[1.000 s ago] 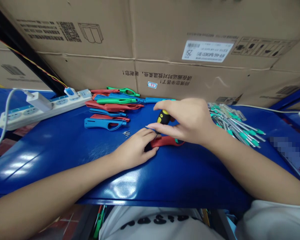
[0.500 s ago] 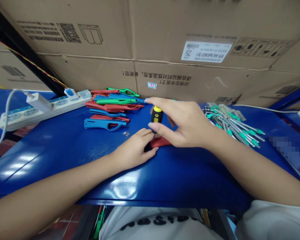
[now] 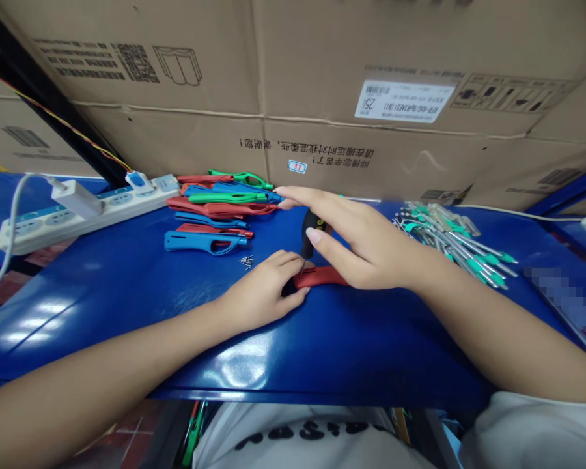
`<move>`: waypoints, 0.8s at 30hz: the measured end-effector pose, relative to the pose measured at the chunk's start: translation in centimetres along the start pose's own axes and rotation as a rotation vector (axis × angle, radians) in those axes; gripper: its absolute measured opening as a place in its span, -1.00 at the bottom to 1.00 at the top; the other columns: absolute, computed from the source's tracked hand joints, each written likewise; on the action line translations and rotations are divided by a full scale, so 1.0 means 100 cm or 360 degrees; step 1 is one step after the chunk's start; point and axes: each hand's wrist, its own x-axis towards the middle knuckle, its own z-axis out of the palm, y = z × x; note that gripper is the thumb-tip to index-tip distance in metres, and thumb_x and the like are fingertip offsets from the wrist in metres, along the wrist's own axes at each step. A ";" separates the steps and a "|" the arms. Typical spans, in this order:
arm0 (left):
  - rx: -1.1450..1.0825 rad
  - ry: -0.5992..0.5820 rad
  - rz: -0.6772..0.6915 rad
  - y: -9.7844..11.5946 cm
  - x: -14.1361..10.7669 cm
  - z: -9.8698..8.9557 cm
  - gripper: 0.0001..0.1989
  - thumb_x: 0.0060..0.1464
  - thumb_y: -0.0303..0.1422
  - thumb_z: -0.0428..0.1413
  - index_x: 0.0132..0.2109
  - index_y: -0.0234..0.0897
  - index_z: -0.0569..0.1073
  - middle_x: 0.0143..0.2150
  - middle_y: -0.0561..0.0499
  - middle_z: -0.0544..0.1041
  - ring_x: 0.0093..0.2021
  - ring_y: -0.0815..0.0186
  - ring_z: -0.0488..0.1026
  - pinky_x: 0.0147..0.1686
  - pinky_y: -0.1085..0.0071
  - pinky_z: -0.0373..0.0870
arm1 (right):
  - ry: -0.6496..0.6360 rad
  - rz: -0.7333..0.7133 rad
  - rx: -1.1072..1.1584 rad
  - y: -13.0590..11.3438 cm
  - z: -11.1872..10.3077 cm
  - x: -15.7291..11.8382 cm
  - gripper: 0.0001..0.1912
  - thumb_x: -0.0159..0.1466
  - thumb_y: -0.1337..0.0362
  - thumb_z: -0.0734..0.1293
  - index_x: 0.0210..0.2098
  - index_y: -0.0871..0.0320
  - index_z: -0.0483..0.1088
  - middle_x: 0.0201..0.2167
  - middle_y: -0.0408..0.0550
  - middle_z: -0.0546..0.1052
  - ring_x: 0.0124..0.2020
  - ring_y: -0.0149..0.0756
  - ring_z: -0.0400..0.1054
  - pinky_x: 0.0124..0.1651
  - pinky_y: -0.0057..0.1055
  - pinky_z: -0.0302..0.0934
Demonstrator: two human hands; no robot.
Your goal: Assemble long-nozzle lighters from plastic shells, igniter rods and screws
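Pressed to the table, my left hand grips the left end of a red plastic lighter casing. Above the casing is my right hand, its thumb and fingers around a short black and yellow screwdriver. The screwdriver leans to the right, its thin shaft pointing down at the casing near my left fingertips. Whether the tip sits in a screw cannot be made out. A small heap of screws lies just left of my left hand.
Red, blue and green lighter casings are stacked at the back left, beside a white power strip. Metal rods with green parts lie in a pile on the right. A large cardboard box stands behind the blue table.
The screwdriver has gone from nearly upright to leaning right, its handle turned in my right fingers. More of the red casing shows. My left hand has stayed in place.
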 end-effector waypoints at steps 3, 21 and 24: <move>-0.0004 -0.0015 -0.0008 0.001 0.001 -0.001 -0.85 0.22 -0.44 0.14 -0.06 -0.32 0.47 -0.08 -0.11 0.51 -0.04 0.14 0.44 0.03 0.18 0.44 | -0.0015 0.0029 -0.0068 0.001 0.001 0.000 -0.56 0.48 0.19 0.13 0.28 0.19 0.27 0.08 0.08 0.56 0.02 -0.20 0.48 -0.03 -0.31 0.32; 0.0033 -0.0019 -0.0006 0.000 -0.001 -0.001 -0.74 0.25 -0.40 0.13 0.08 -0.28 0.46 -0.02 -0.11 0.51 0.03 0.12 0.44 0.10 0.15 0.42 | 0.0094 0.0145 -0.0342 0.003 0.000 -0.002 -0.44 0.50 0.02 0.08 0.29 0.25 0.31 -0.19 0.08 0.64 -0.24 -0.22 0.50 -0.21 -0.34 0.28; 0.0052 -0.0023 -0.0026 0.000 -0.001 -0.001 -0.72 0.25 -0.40 0.12 0.09 -0.29 0.46 -0.04 -0.12 0.51 0.01 0.12 0.45 0.07 0.16 0.44 | 0.0099 0.0059 -0.0105 0.002 0.000 -0.002 -0.49 0.52 0.18 0.00 0.35 0.17 0.24 -0.06 0.04 0.61 -0.18 -0.29 0.49 -0.14 -0.36 0.32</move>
